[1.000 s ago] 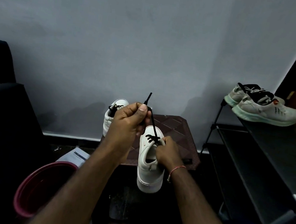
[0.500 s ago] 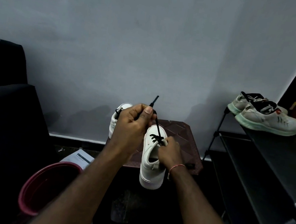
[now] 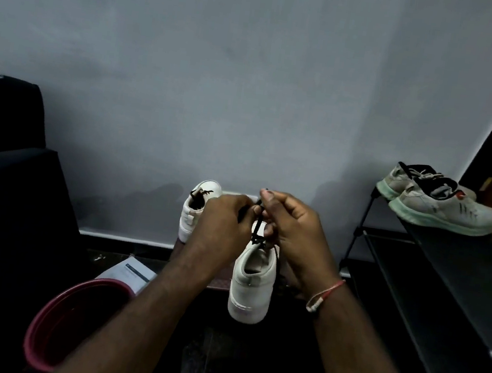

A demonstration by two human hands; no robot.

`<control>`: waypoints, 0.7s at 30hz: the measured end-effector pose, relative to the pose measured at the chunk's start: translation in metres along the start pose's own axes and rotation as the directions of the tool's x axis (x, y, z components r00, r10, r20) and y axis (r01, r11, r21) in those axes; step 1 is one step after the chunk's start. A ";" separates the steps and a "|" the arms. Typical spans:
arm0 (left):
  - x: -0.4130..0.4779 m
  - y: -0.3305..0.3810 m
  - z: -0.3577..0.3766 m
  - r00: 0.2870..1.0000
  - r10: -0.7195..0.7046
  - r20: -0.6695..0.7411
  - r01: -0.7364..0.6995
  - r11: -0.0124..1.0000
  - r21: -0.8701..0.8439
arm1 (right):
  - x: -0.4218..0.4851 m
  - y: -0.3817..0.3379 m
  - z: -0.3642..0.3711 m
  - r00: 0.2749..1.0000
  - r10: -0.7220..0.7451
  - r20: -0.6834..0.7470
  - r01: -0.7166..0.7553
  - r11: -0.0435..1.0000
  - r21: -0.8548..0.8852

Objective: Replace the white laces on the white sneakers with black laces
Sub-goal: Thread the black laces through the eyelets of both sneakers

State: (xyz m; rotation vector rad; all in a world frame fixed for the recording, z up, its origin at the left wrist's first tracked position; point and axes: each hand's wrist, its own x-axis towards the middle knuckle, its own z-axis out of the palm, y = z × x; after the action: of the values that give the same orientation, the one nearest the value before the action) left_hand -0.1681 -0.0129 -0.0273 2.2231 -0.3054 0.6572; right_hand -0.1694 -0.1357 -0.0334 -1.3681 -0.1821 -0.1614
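Grey plastered wall, white skirting along its foot. Dark armchair at far left. Maroon bucket on the floor at lower left; printed paper lies just behind it (text illegible). Black shoe rack at right, pair of running shoes with pale green soles side by side on its top shelf.

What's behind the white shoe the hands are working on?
Another white sneaker stands behind it, by the wall, with dark lacing. The left hand covers part of it. That hand and the right hand, pinching the black lace, hide the near shoe's front.
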 end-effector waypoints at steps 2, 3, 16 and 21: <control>0.000 -0.001 0.006 0.997 0.029 0.071 -0.029 1.000 -0.005 | 0.000 -0.007 -0.001 0.999 -0.010 -0.038 0.010 1.000 -0.018; 0.000 -0.002 0.008 0.993 0.036 0.112 -0.035 0.999 -0.008 | 0.002 -0.009 -0.002 0.999 -0.003 -0.042 0.001 0.999 -0.049; 0.055 0.009 0.025 0.997 0.078 -0.011 -0.079 0.967 -0.241 | 0.058 -0.013 -0.049 0.888 -0.302 -0.345 0.118 0.878 -0.464; -0.019 -0.056 0.065 0.918 -0.318 0.238 0.326 0.945 0.007 | 0.034 0.045 -0.050 0.906 -0.223 -0.361 0.010 0.862 -0.507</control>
State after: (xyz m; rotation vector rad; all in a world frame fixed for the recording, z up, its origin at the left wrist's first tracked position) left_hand -0.1379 -0.0239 -0.1090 2.2523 -0.0610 0.2073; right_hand -0.1251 -0.1765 -0.0784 -1.8016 0.1425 -0.6328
